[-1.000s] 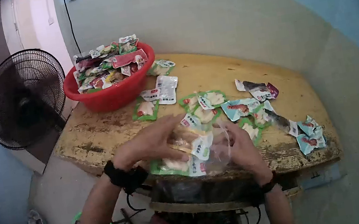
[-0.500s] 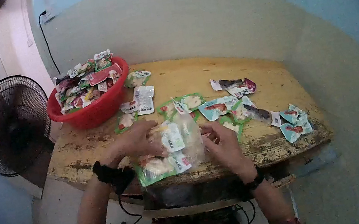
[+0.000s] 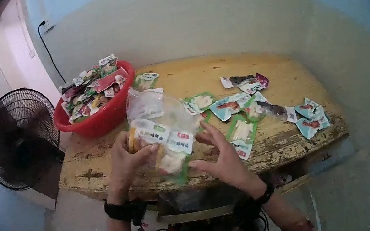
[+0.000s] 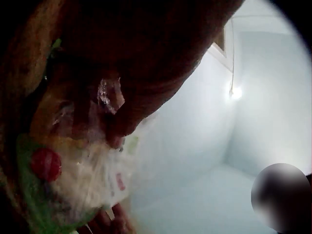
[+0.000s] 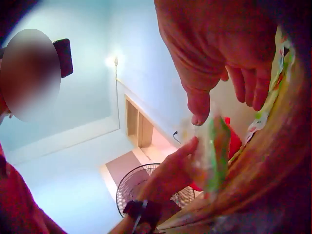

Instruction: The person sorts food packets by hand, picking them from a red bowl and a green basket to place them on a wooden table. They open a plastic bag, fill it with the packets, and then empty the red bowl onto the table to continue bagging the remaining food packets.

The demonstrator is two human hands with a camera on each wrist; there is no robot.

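L hand grips food pkts; clear plastic bag, by R hand 0.5s ago, now flopped up twd red basin; R grip released, fingers spread

Head view: forward-down onto table; wrist views: close, low, facing upward; head, right wrist share fan.

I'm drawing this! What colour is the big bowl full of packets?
The bowl is red; it shows best in the head view.
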